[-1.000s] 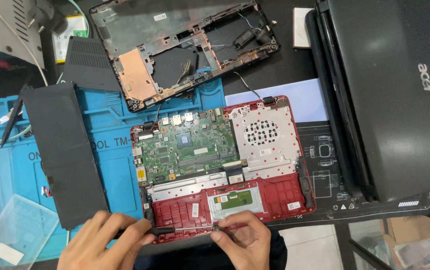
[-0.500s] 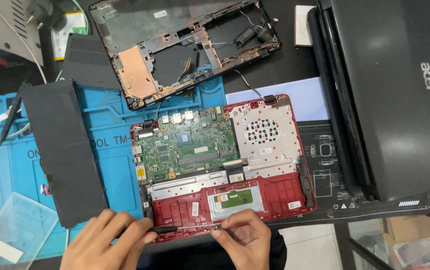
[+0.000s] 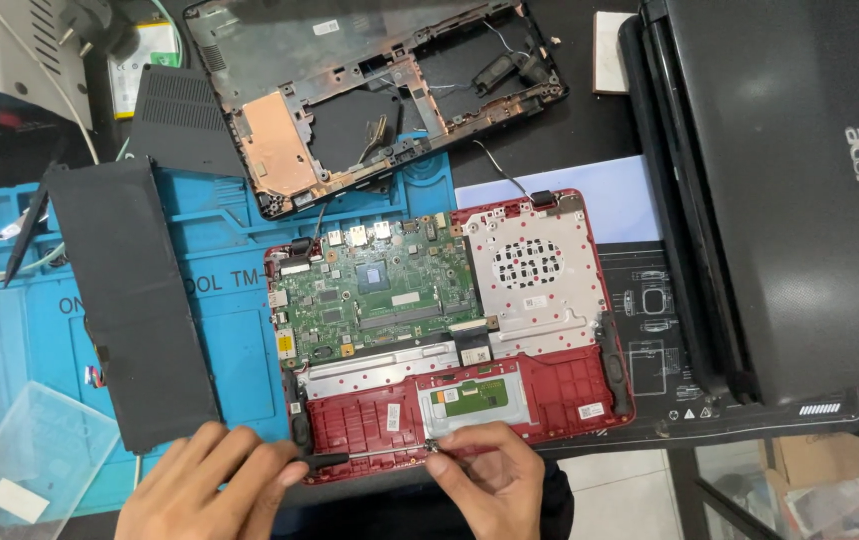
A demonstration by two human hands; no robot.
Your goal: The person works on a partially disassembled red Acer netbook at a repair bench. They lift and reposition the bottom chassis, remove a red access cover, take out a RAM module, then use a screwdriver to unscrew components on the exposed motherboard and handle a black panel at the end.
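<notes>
From my seat I judge the teardown well underway: the red laptop base [image 3: 450, 340] lies open on the blue repair mat [image 3: 240, 330], its bottom cover off, the green mainboard [image 3: 375, 295] bare and apparently in place, and the silver drive bracket [image 3: 535, 270] to its right. The black battery pack [image 3: 130, 300] lies out on the mat to the left, and a second stripped black chassis [image 3: 370, 90] sits above, so the opening and battery removal look done while the board and the parts along the front edge remain. My left hand [image 3: 205, 485] is closed around the black handle of a screwdriver [image 3: 365, 458], which lies level along the base's near edge; my right hand [image 3: 490, 475] pinches at the tip end, thumb and forefinger pressed together just below the touchpad plate [image 3: 475, 400]. I cannot make out what the fingertips grip there, perhaps a small screw, since the spot is tiny and partly covered. Both wrists are cut off at the bottom of the picture. A closed black laptop [image 3: 790, 190] fills the right side, running out of view, and a clear plastic lid [image 3: 20, 460] rests at the lower left.
</notes>
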